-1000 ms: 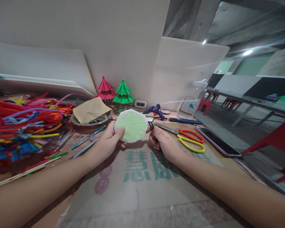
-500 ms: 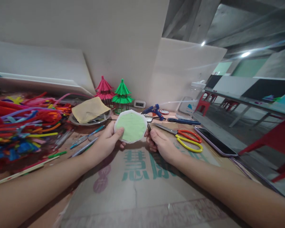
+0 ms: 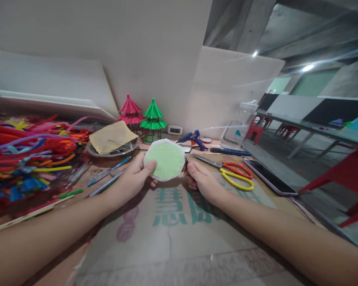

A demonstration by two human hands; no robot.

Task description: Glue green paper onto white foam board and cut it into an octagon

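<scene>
My left hand [image 3: 139, 170] grips a pale green, roughly octagonal disc [image 3: 164, 159] with a white rim, its thumb lying on the front face. Small dots run around the green surface near its edge. At the disc's right edge, my right hand [image 3: 199, 178] is closed around a thin dark pointed tool [image 3: 186, 159], mostly hidden by the fingers. Whether its tip touches the disc I cannot tell. Right of that hand lie scissors [image 3: 237, 179] with one red and one yellow handle. Below both hands is a cardboard sheet [image 3: 173, 246] with green printed characters.
Behind stand a pink [image 3: 130, 111] and a green pagoda-like model [image 3: 153, 119]. A blue glue gun [image 3: 193, 138], a clear bottle [image 3: 237, 127] and a phone [image 3: 270, 176] are to the right. Left are a plate [image 3: 92, 153] with yellow paper and piled pipe cleaners [image 3: 44, 159].
The disc has tilted slightly and sits a touch lower. The dark tool's visible end has shifted against the disc's right edge; both hands keep their grip.
</scene>
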